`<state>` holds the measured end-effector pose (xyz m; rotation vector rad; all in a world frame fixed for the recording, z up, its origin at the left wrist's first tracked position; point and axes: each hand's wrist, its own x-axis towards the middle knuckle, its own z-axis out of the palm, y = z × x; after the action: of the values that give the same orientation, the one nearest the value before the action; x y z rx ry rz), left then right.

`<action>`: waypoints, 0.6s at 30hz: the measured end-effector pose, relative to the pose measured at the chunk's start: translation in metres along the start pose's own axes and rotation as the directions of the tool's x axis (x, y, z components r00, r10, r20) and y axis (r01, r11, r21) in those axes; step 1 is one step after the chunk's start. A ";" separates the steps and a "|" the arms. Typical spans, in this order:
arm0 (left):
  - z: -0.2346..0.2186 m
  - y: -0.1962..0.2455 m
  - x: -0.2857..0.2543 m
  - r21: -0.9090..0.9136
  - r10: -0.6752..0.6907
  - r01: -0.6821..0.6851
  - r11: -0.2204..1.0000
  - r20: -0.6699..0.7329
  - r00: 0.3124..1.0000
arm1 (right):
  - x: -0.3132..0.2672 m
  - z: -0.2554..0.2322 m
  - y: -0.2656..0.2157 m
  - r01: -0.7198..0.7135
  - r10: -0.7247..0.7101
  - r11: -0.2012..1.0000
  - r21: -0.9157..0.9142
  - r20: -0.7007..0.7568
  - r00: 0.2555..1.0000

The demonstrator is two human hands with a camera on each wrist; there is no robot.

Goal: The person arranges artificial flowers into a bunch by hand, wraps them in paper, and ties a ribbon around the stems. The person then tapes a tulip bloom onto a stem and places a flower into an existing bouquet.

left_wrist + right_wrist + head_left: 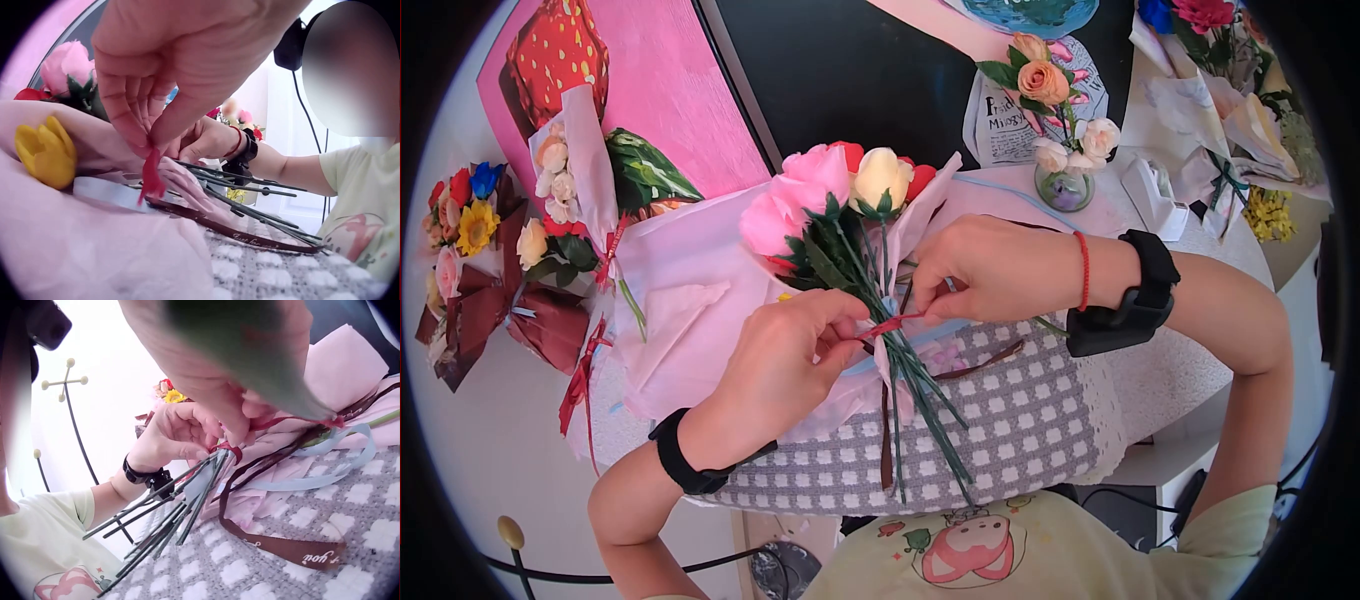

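Observation:
A bouquet of pink roses (815, 178), a cream rose (880, 178) and red blooms lies on pink wrapping paper, its green stems (920, 385) pointing toward the person. Around the stems runs a thin red ribbon (887, 326). My left hand (778, 350) pinches the ribbon on one side between thumb and fingertips, and a short red tail (151, 178) hangs below them in the left wrist view. On the other side, my right hand (1005, 265) pinches the ribbon close to the stems. A blurred green leaf (244, 356) covers part of the right hand in its wrist view.
Under the stems is a grey-and-white checked cloth (1030, 420). A brown printed ribbon (281, 547), a pale blue ribbon (369, 447) and a yellow tulip (47, 153) lie nearby. Wrapped bouquets (510, 310) stand left; a small glass vase (1064, 188) stands at the back right.

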<state>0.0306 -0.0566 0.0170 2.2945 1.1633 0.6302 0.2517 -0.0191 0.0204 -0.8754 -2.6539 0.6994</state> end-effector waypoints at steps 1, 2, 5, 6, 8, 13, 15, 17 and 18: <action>-0.001 0.001 -0.001 0.049 -0.031 0.031 0.998 0.011 0.999 | -0.001 -0.001 0.000 0.017 -0.017 1.000 0.003 -0.010 1.000; 0.000 0.000 -0.002 0.048 -0.031 0.031 0.998 0.010 0.999 | -0.004 -0.002 0.001 0.017 -0.017 1.000 0.003 -0.010 1.000; -0.001 -0.005 -0.005 0.138 0.049 -0.043 0.990 -0.040 0.998 | -0.008 -0.009 0.001 -0.040 0.039 0.999 0.012 0.051 0.998; -0.003 -0.006 -0.004 0.126 0.046 -0.044 0.991 -0.009 0.999 | -0.008 -0.016 -0.004 -0.169 0.155 0.984 0.062 0.188 0.970; -0.006 -0.008 -0.003 0.114 0.045 -0.047 0.992 0.021 0.999 | -0.008 -0.023 -0.006 -0.302 0.258 0.949 0.091 0.327 0.909; -0.009 -0.011 0.005 -0.117 -0.021 0.032 0.993 0.096 0.995 | 0.000 -0.039 -0.020 -0.127 0.180 0.981 -0.150 0.432 0.884; -0.010 -0.009 0.005 -0.239 -0.069 0.102 0.966 0.143 0.987 | 0.005 -0.038 -0.023 -0.121 0.158 0.986 -0.112 0.443 0.882; -0.010 -0.009 0.006 -0.353 -0.113 0.177 0.919 0.193 0.975 | 0.006 -0.034 -0.022 -0.112 0.134 0.991 -0.075 0.455 0.880; -0.010 -0.009 0.006 -0.408 -0.151 0.237 0.882 0.233 0.961 | 0.008 -0.029 -0.020 -0.127 0.099 0.991 0.038 0.428 0.898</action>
<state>0.0222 -0.0449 0.0206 1.7917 1.0231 0.5116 0.2467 -0.0177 0.0564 -0.9577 -2.9492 1.1144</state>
